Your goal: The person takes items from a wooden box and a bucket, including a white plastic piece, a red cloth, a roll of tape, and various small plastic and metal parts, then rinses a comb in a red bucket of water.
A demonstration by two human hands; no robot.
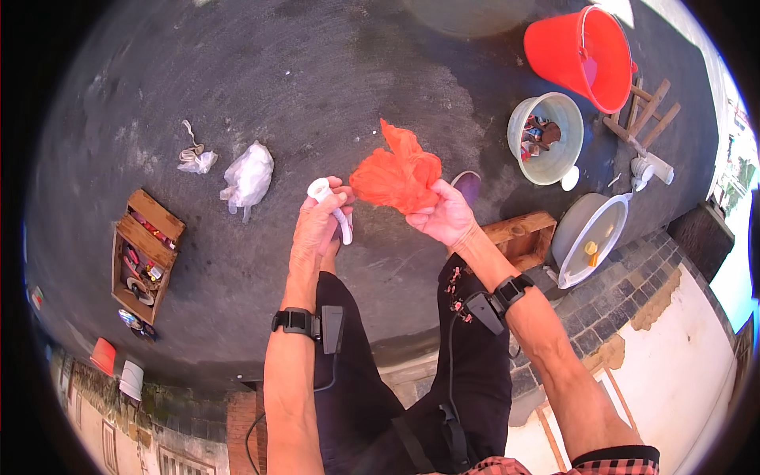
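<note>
My left hand (319, 217) grips a small white plastic piece (319, 189) with a round, cup-like end and a narrow curved stem showing below the fingers. Its exact kind I cannot tell. In my right hand (446, 212) is a crumpled orange-red bag (396, 172), thin and loosely bunched, held by its lower right side. The bag's left edge comes close to my left fingertips; whether they touch I cannot tell. Both hands are raised in front of my knees, above the dark ground (380, 279).
A white plastic bag (250, 175) and a wooden toolbox (145, 255) with tools lie left. Right are a tilted red bucket (555, 53), a pale basin (539, 169) holding small items, a grey water basin (588, 237), a wooden box (522, 234) and a wooden stool (647, 116).
</note>
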